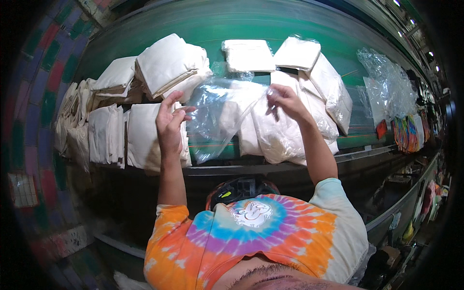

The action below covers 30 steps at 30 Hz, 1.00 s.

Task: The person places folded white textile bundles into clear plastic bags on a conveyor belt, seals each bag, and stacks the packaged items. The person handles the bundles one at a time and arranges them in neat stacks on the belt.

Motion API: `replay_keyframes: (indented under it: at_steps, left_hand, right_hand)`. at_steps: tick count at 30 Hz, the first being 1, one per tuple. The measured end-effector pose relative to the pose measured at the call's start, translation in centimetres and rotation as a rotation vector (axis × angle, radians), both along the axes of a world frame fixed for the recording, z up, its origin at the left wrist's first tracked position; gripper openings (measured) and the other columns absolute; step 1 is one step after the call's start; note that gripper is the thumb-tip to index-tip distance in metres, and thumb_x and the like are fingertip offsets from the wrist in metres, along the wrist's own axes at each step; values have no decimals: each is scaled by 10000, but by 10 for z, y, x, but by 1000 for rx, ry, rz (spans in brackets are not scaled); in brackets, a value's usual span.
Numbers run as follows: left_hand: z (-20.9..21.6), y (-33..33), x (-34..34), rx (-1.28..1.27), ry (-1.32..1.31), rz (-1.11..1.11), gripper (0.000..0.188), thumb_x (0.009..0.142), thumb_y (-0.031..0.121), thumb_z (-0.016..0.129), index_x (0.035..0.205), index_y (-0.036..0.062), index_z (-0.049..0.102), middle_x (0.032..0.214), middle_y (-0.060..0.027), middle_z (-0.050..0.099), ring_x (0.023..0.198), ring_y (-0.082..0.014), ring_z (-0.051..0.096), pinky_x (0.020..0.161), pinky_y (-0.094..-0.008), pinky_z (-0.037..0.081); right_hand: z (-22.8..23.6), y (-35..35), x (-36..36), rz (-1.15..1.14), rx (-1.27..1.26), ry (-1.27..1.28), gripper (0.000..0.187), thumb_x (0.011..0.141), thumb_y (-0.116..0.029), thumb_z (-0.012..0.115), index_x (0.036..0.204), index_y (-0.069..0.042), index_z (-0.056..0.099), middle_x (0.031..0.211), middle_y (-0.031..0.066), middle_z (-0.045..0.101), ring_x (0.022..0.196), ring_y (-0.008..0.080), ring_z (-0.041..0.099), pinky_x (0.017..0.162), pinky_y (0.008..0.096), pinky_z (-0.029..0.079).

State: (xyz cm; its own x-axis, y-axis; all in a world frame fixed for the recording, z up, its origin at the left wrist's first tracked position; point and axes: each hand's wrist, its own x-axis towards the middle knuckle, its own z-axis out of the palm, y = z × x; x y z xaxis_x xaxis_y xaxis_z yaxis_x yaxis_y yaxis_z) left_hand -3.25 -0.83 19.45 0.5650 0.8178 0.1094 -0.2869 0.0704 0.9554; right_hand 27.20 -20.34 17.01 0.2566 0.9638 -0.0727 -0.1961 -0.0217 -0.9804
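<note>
A clear plastic bag (209, 121) hangs spread between my hands above the green work surface. My right hand (288, 102) pinches its upper right edge. Fingers apart, my left hand (170, 123) is at the bag's left edge; its fingertips seem to touch the film without gripping it. Behind the left hand is a stack of folded off-white cloth (143, 126), with a larger folded cloth bundle (164, 60) farther back. To the right, under and beside the bag, lie folded white cloths packed in clear plastic (278, 133).
The green surface (217, 26) runs across the far side. More folded cloth stacks (104, 133) stand at the left. A packed white bundle (249, 55) lies at the back. Loose clear bags (389, 79) are piled at the far right, near colourful cloth strips (408, 133). A dark rail (212, 170) edges the near side.
</note>
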Motion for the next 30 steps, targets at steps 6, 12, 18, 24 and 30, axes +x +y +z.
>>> replay_keyframes:
  at_steps: [6, 12, 18, 24, 30]
  left_hand:
    - [-64, -27, 43, -284, 213, -166, 726, 1005, 398, 637, 1506, -3, 299, 1421, -195, 483, 1223, -294, 583, 926, -406, 523]
    - [-78, -87, 84, -401, 365, -226, 1129, 893, 629, 709, 1558, 33, 18, 1487, -300, 360, 1276, -386, 532, 976, -525, 512]
    - [-86, -90, 105, -565, 269, -303, 968, 909, 189, 791, 1566, 54, 92, 1353, -285, 528, 1100, -356, 649, 886, -452, 573]
    - [-96, -21, 85, 222, 495, -151, 451, 784, -61, 727, 1221, 31, 660, 1100, -94, 691, 866, -197, 694, 817, -324, 572]
    - [-95, 29, 60, 797, 1144, -65, 450, 780, -40, 651, 1221, 44, 676, 1143, -180, 663, 1042, -323, 678, 960, -405, 531]
  right_hand:
    - [-9, -50, 49, -328, -63, 164, 199, 1004, -237, 651, 1007, -40, 631, 731, 5, 578, 552, 85, 562, 509, 273, 551]
    - [-36, -51, 15, -413, -122, 304, 214, 1086, -242, 510, 1110, -58, 617, 750, -15, 542, 641, 89, 534, 597, 264, 489]
    - [-49, -37, -29, -164, 39, 587, 284, 1095, -301, 506, 1274, -87, 557, 781, 23, 611, 672, 108, 602, 610, 282, 518]
    - [-60, -50, -25, -55, -217, -273, 451, 1033, -397, 627, 1289, -27, 597, 829, 53, 651, 692, 165, 638, 687, 303, 551]
    - [-56, -78, -20, 56, -256, -1205, 745, 755, -526, 829, 1269, -34, 608, 1255, 240, 542, 1193, 422, 520, 963, 523, 472]
